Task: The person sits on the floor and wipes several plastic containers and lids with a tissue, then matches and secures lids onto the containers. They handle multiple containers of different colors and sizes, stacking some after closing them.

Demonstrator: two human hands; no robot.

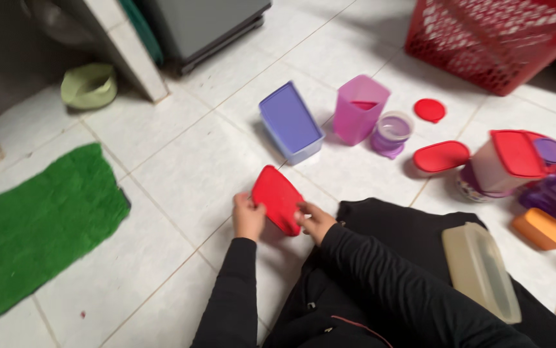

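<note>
Two hands grip one red lid (278,198) low over the white tiled floor (188,167), just in front of the seated person's dark-clothed legs. The left hand (248,216) clasps the lid's left edge, fingers curled round it; the right hand (317,221) pinches the lower right edge, thumb on top. The lid is tilted, its upper corner pointing away from the person.

Beyond the lid, a rectangular purple-lidded box (289,122) stands on the tiles. Beside it is a tall pink container (359,108), then a small lilac tub (392,133). A round red lid (429,110) and an oblong red lid (440,156) lie further right. A translucent beige container (481,270) rests on the person's leg. An orange lid (544,229) lies near it. A red basket (491,38) occupies the far right; a green mat (33,225) lies at left.
</note>
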